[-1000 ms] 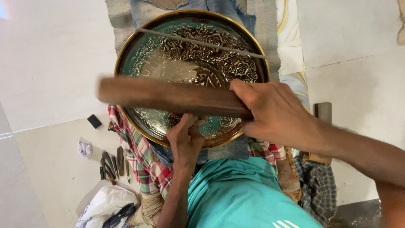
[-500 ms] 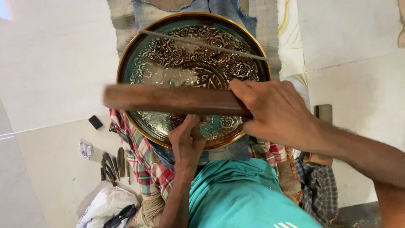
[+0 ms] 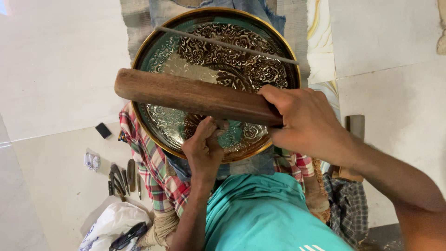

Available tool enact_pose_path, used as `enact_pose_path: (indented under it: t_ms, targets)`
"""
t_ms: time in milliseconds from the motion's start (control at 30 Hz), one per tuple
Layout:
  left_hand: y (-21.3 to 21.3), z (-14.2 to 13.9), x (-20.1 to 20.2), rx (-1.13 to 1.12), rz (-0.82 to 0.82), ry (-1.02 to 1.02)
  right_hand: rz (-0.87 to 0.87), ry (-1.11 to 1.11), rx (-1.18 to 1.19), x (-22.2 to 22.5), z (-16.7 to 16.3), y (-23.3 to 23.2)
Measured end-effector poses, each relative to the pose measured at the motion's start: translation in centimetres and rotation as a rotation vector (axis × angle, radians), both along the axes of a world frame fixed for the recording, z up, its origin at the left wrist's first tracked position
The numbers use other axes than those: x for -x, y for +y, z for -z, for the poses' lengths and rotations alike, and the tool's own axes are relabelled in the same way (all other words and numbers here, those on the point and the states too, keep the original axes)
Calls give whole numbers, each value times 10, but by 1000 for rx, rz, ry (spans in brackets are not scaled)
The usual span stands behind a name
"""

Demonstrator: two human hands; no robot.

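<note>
The right hand [image 3: 309, 123] grips the wooden stick [image 3: 195, 96] tight above the round metal plate [image 3: 213, 83] on the lap, and the left hand [image 3: 204, 148] pinches a small tool on it, so keep taps soft and straight.

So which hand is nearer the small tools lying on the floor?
Left. The left hand rests on the engraved tray, right of the tools; the right hand grips the wooden mallet, farther right.
</note>
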State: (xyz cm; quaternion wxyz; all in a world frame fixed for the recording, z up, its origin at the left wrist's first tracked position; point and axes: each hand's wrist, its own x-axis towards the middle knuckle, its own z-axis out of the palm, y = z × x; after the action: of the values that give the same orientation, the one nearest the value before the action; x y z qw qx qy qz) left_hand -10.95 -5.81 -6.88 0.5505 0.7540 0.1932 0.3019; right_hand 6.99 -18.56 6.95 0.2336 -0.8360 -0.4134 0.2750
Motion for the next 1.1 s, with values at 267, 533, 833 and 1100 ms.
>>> enact_pose_path:
  t_ms: [267, 533, 833, 1100]
  targets:
    - [-3, 5, 6, -10, -81, 149, -173, -192, 55, -6, -8, 7]
    - [-4, -6, -1, 30, -86, 73, -191, -190, 136, -6, -23, 24]
    - [-4, -4, -1, 72, -83, 47, -188, -196, 3, -3, -14, 31]
    - [-1, 6, 0, -95, -61, -24, -163, -109, -40, -3, -5, 27]
